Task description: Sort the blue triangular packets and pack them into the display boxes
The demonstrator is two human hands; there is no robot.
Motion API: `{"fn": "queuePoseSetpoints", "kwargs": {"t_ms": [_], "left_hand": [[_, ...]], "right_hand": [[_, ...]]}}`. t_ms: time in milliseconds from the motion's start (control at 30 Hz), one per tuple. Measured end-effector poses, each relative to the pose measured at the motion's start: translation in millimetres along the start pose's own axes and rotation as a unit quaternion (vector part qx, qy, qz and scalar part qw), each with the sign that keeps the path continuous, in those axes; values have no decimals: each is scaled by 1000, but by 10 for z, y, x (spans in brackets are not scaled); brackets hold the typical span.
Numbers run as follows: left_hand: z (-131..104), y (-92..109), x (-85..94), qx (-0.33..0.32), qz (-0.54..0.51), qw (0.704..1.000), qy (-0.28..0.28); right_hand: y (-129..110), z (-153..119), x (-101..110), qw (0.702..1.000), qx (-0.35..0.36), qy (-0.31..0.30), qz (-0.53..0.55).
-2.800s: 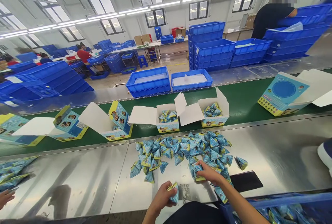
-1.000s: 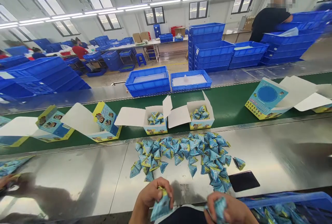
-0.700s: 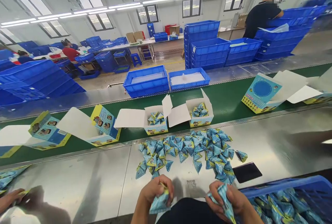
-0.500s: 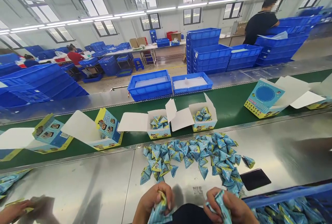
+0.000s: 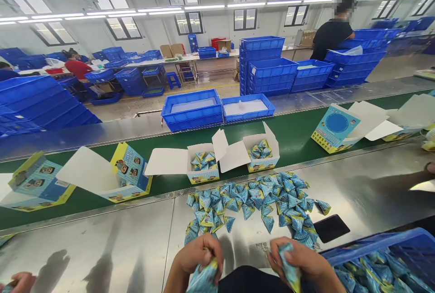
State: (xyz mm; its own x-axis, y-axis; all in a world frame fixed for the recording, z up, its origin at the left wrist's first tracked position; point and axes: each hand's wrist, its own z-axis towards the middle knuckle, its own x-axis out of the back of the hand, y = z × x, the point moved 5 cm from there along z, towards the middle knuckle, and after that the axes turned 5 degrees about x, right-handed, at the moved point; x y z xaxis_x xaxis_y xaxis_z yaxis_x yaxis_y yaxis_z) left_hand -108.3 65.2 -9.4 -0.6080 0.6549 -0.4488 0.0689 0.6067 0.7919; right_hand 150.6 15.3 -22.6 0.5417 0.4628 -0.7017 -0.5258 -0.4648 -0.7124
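My left hand is closed around a blue and yellow snack packet low in the head view. To its right, my right hand grips another blue and yellow packet. Beyond both hands, many small pyramid-shaped packets lie heaped on the steel table. Past that heap, an open carton and a second open carton stand on the green belt, each with packets inside. A blue crate of packets sits beside my right hand.
A dark phone lies right of the heap. More open cartons stand along the green belt. Blue trays line its far side. Another person's hand shows at lower left, and a person stands far right.
The camera view has turned slightly, so the cartons at the left appear farther left. Both hands still hold packets and have shifted only a little. More of the blue crate shows.
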Motion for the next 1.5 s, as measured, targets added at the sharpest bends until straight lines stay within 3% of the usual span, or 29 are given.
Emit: {"fn": "queuePoseSetpoints", "kwargs": {"t_ms": [67, 133, 267, 367, 467, 567, 600, 700, 800, 900, 1000, 1167, 1267, 1400, 1467, 1500], "left_hand": [[49, -33, 98, -2, 5, 999, 47], [102, -47, 141, -31, -33, 998, 37], [132, -29, 206, -25, -14, 999, 32], [113, 73, 164, -19, -16, 999, -44], [157, 128, 218, 21, 18, 1000, -10], [251, 142, 193, 29, -1, 999, -34], [285, 135, 178, 27, -9, 999, -42], [378, 36, 165, 67, 23, 997, -9], [441, -78, 73, 105, 40, 993, -38], [497, -159, 39, 138, 94, 986, -12], [538, -162, -12, 135, 79, 987, -34], [515, -109, 80, 118, 85, 989, -1], [474, -112, 126, 131, 91, 987, 8], [544, -278, 129, 147, 63, 987, 16], [645, -515, 166, 163, 15, 985, 53], [696, -679, 215, 177, -33, 978, 101]], "right_hand": [[41, 11, 3, 1000, 8, 22, -5], [74, 18, -45, 999, 24, -7, 20], [40, -5, -64, 999, 41, 31, -12], [-83, -27, -165, 997, 75, -27, -7], [-103, -22, -92, 993, 39, 51, -100], [-61, 5, -158, 998, 31, -20, -50], [-45, 15, -157, 998, 28, -21, -46], [-26, 50, -79, 995, 16, 61, -71], [29, 101, -135, 998, -44, 10, -49], [80, 170, -49, 992, -75, 57, -89], [168, 244, 15, 998, -59, 23, -31], [304, 227, 260, 997, -6, 61, 39], [357, 195, 316, 995, -29, 99, -9], [465, 280, 262, 992, -70, 106, -23], [549, 350, 331, 979, -77, 179, -60], [598, 372, 388, 966, -77, 234, -72]]}}
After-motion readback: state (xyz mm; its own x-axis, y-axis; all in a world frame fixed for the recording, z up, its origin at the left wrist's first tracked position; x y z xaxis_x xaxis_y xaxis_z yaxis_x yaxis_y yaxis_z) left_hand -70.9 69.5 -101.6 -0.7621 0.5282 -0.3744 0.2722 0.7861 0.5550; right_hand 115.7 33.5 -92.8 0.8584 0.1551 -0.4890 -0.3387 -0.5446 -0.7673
